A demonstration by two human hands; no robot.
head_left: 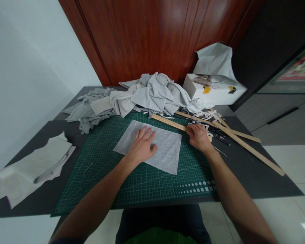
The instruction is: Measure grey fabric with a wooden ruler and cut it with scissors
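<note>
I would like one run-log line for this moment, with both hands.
left hand: flat on grey rectangular cloth | right hand: fingers at end of flat wooden ruler | surface: green gridded cutting mat

Your mat [142, 186] is showing pale gridlines on green; your cloth [165, 149] is looking heathered grey, the door [147, 34] reddish-brown.

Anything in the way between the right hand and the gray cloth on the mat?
Nothing visible: only bare green mat separates the right hand from the gray cloth. The wooden ruler runs along the far side; the left hand rests on the cloth.
</note>
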